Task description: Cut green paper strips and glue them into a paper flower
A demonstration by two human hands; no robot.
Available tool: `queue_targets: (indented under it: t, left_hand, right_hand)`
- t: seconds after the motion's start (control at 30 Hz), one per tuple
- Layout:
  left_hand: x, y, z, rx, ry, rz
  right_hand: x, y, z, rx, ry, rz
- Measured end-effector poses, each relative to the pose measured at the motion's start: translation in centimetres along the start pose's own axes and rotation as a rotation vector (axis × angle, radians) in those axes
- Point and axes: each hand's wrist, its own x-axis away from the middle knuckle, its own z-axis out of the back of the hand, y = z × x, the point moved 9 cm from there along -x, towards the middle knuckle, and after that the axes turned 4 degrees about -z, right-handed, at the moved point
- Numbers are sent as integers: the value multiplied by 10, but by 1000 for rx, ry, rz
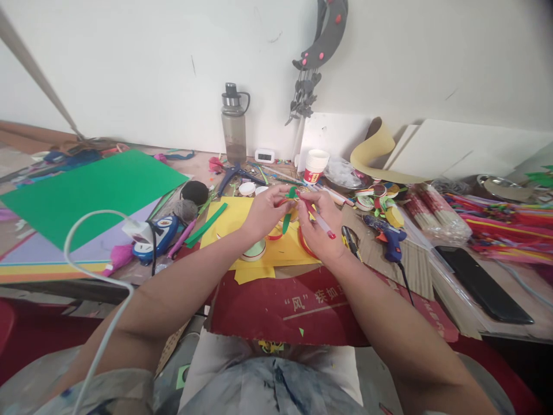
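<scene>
My left hand [262, 214] pinches a small green leaf-shaped piece [286, 222] over the middle of the table. Close beside it, my right hand [323, 230] is closed around a red pen [320, 220] with a clear barrel, its upper end at the green piece. Whether the pen touches that piece I cannot tell. Beneath both hands lies a yellow sheet [233, 214], with a round paper-cup piece [254, 251] standing on it near my left wrist. Red ring-like pieces sit partly hidden under my right hand.
To the left are green sheets [95, 193] and a blue device [162, 233] with a white cable. A bottle [234, 129] and paper cup [315, 164] stand behind. At right are a utility knife [351, 242], glue gun [392, 242], phone [484, 283] and pipe cleaners [505, 225].
</scene>
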Motion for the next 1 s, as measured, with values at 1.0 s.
queue_targets:
  t: [1.0]
  left_hand:
    - [-2,-4,17,213,178,119]
  right_hand:
    - [-6,-7,6,-17,25,77]
